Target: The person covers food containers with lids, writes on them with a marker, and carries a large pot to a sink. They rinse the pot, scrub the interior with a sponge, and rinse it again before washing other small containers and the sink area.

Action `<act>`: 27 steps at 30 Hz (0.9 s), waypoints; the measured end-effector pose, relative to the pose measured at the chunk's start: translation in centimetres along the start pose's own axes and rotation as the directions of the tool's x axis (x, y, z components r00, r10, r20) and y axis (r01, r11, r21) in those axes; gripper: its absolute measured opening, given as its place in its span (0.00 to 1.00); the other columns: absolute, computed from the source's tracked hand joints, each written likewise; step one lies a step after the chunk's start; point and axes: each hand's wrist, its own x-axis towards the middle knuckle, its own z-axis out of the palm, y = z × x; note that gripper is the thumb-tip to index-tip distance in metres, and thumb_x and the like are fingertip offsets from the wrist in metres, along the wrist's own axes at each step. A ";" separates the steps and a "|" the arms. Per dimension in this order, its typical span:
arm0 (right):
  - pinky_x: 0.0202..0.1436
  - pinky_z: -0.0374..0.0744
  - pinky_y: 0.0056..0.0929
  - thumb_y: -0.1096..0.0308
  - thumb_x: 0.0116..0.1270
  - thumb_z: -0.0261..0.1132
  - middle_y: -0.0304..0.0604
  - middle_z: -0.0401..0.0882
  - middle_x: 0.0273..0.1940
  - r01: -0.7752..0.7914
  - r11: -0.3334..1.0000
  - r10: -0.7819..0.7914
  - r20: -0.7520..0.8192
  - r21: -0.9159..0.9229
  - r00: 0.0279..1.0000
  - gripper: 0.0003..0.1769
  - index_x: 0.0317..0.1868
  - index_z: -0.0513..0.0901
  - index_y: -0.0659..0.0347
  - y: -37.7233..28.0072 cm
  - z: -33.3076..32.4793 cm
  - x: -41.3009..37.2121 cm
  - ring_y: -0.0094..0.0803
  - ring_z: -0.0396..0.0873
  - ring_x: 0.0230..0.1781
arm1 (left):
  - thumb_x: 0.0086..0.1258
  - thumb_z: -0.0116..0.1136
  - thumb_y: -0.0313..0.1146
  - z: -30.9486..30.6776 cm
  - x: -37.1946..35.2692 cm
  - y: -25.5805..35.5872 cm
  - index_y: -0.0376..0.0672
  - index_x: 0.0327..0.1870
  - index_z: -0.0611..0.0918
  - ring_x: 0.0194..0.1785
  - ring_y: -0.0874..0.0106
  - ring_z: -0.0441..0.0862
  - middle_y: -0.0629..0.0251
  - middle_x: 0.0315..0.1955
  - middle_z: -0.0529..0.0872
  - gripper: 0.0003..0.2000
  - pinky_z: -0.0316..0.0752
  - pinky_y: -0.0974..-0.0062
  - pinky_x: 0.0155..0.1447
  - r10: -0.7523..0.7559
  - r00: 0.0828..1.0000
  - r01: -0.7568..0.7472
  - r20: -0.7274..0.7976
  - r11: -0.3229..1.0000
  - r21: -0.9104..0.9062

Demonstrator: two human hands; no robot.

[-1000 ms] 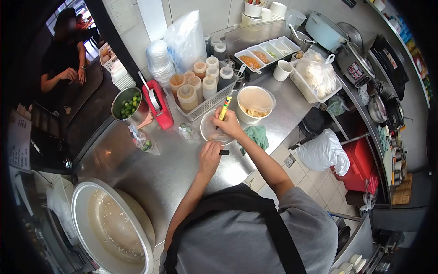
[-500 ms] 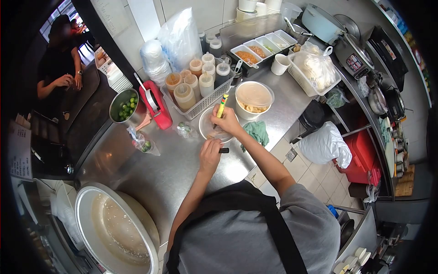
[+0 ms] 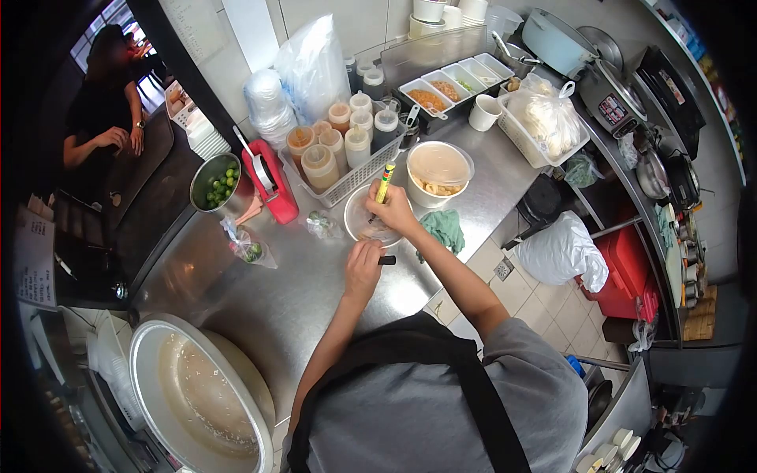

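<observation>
My right hand (image 3: 392, 209) is closed around a yellow marker (image 3: 385, 182), its tip down at the clear lid of a white bowl (image 3: 354, 206). Small dark marks show on the lid beside the tip. My left hand (image 3: 363, 266) is at the bowl's near edge, fingers closed on a black marker cap (image 3: 387, 260). Behind my right hand stands a second lidded bowl (image 3: 440, 166) with pale yellowish food inside. A green cloth (image 3: 445, 231) lies on the steel counter (image 3: 260, 296), right of my right hand.
Sauce bottles fill a white basket (image 3: 351, 169) behind the bowl. A red tape dispenser (image 3: 270, 183) and pot of green fruit (image 3: 215, 186) stand left. A large tub (image 3: 266, 394) is at lower left. Across the left counter, a person (image 3: 102, 118) stands.
Dark marks on the lid near the marker tip look slightly more extensive. The person at the left has shifted their hands slightly.
</observation>
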 end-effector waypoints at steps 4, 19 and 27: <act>0.23 0.69 0.27 0.71 0.48 0.63 0.41 0.70 0.16 -0.005 1.000 0.005 0.001 -0.015 1.000 0.09 0.22 0.70 0.63 0.0 0.0 0.0 0.24 0.68 0.17 | 0.47 0.59 0.18 0.1 0.0 -0.1 0.39 0.26 0.71 0.37 0.61 0.76 0.62 0.29 0.79 0.10 0.71 0.68 0.42 0.012 1.000 -0.013 -0.013 1.000 -0.005; 0.22 0.68 0.20 0.75 0.49 0.61 0.35 0.70 0.17 -0.016 0.998 0.019 -0.052 0.063 0.998 0.07 0.21 0.69 0.62 1.4 -0.5 0.6 0.17 0.67 0.18 | 0.50 0.59 0.21 0.0 -0.1 -0.1 0.39 0.26 0.71 0.38 0.61 0.76 0.61 0.30 0.79 0.08 0.71 0.68 0.41 0.011 1.000 -0.010 -0.022 1.000 0.022; 0.22 0.68 0.24 0.72 0.47 0.63 0.39 0.68 0.15 -0.023 1.000 0.023 -0.057 -0.003 0.998 0.09 0.21 0.69 0.64 0.5 -0.7 0.4 0.21 0.66 0.16 | 0.50 0.59 0.21 0.1 0.0 0.0 0.39 0.26 0.71 0.38 0.61 0.76 0.61 0.30 0.80 0.08 0.71 0.68 0.41 0.019 0.999 -0.018 -0.028 0.999 0.038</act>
